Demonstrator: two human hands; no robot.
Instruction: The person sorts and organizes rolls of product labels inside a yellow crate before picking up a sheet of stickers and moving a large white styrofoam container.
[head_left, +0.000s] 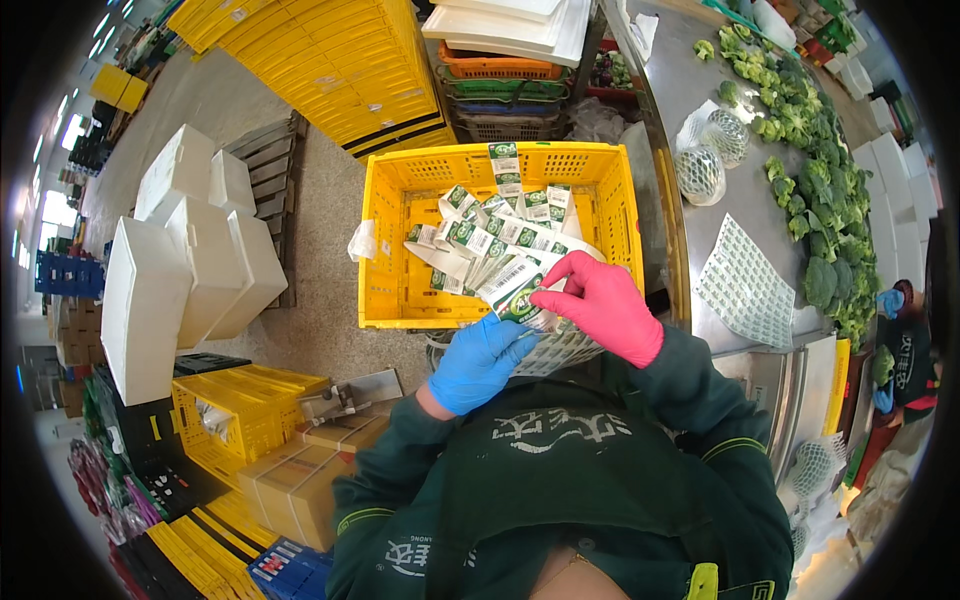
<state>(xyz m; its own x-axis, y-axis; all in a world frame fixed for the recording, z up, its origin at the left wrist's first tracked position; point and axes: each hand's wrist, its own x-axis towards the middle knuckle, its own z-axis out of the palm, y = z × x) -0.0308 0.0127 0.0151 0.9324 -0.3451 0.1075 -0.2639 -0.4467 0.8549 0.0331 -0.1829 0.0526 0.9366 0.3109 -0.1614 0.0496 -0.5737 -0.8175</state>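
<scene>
A yellow plastic crate (382, 247) stands before me with strips of green and white printed labels (480, 240) lying folded in it. My left hand (480, 364), in a blue glove, grips the near end of a label strip at the crate's front edge. The thumb and forefinger of my right hand (604, 304), in a pink glove, pinch the same end from the right. Below the hands, partly hidden by them, is a sheet with a repeated print (559, 356).
On the right, a metal table (675, 247) bears broccoli (825, 195), net-wrapped bundles (701, 176) and a printed sheet (750, 285). White foam boxes (202, 262) stand left; stacked yellow crates (337, 67) rise behind. Cardboard boxes (292, 487) lie lower left. A co-worker's gloved hand (890, 302) shows far right.
</scene>
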